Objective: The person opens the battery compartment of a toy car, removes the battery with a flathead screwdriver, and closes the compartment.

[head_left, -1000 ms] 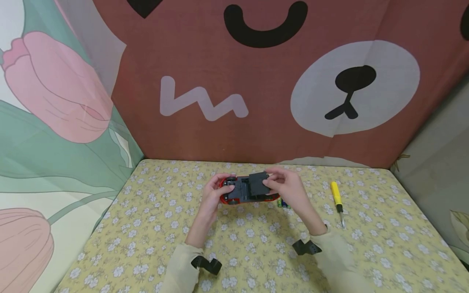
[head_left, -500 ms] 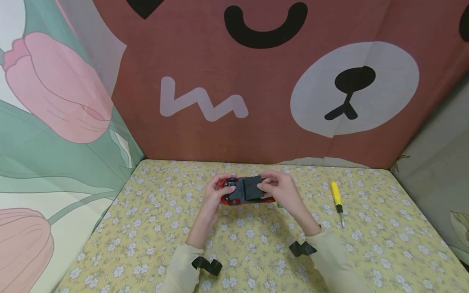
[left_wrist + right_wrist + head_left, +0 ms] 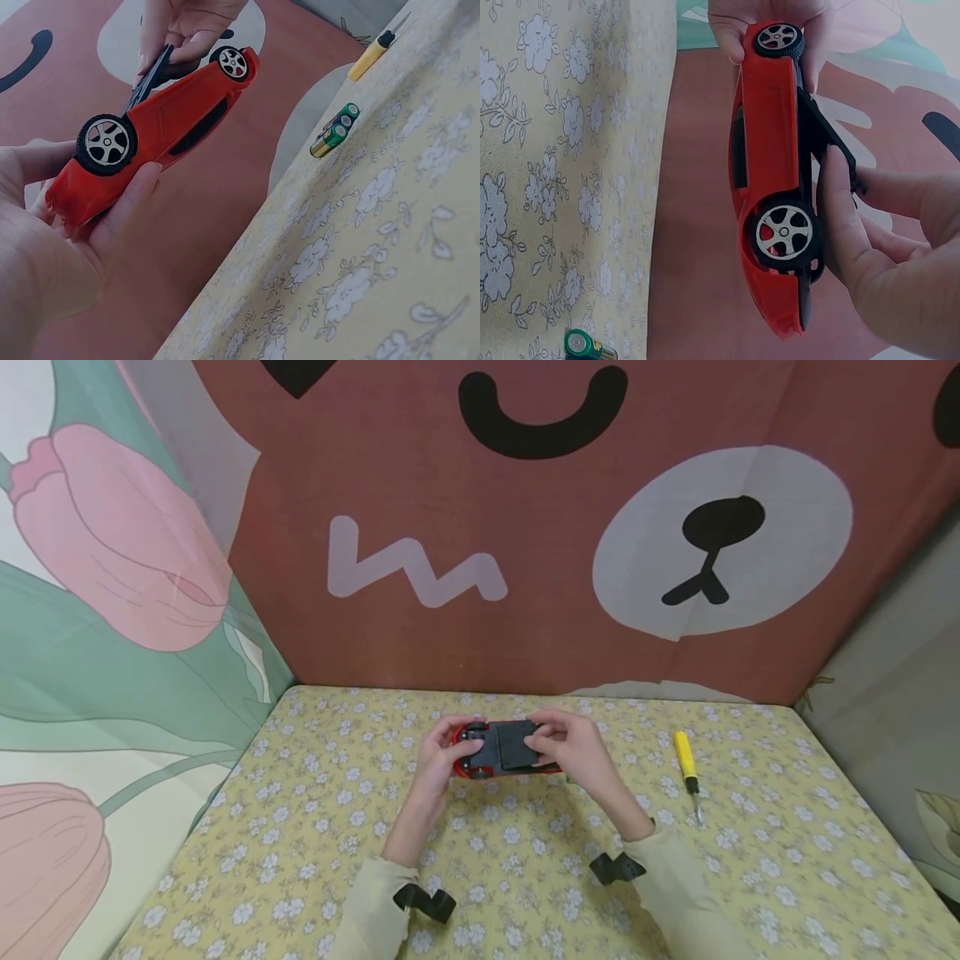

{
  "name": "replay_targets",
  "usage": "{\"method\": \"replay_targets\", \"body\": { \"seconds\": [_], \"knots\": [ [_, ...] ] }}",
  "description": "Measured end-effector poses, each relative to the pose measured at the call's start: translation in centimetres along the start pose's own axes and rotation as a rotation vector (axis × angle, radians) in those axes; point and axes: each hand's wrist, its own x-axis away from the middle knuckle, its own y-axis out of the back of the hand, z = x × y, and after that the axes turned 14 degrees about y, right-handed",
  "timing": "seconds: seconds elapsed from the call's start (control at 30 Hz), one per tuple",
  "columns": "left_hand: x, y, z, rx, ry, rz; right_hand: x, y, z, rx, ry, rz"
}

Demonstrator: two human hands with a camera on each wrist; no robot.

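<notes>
A red toy car (image 3: 485, 774) is held upside down above the table, its black underside facing up. My left hand (image 3: 437, 762) grips one end, thumb on the underside beside the wheels. With my right hand (image 3: 579, 750) I pinch a flat black battery cover (image 3: 514, 747) over the middle of the underside. In the right wrist view the cover (image 3: 826, 127) slants: its end nearer the left hand meets the car, while the pinched end stands raised. The red side and two silver-spoked wheels (image 3: 784, 232) show there. The recess beneath the cover is mostly hidden.
Several green batteries (image 3: 336, 131) lie together on the flowered tablecloth (image 3: 315, 827), mostly hidden behind the right hand in the head view. A yellow-handled screwdriver (image 3: 686, 764) lies to the right. A printed fabric backdrop (image 3: 420, 643) rises behind the table.
My right hand has moved left with the battery cover, bringing it from the car's far end over the middle of the underside. The left hand keeps its grip on the car.
</notes>
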Motion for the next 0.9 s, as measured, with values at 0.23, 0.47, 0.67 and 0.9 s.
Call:
{"method": "replay_targets", "body": {
  "seconds": [0.23,0.47,0.67,0.9],
  "knots": [
    [-0.1,-0.1,-0.1,0.007,-0.001,-0.012,0.0,-0.4,0.1,0.081,0.033,-0.008],
    [-0.1,-0.3,-0.4,-0.012,-0.007,-0.007,-0.1,-0.5,0.6,0.235,0.084,-0.014],
    [0.0,-0.4,-0.4,-0.024,-0.018,0.009,0.0,-0.5,0.9,0.349,0.105,-0.017],
    [0.0,-0.6,-0.5,0.022,-0.018,0.016,0.0,-0.6,1.1,0.411,0.121,-0.033]
  ]
}}
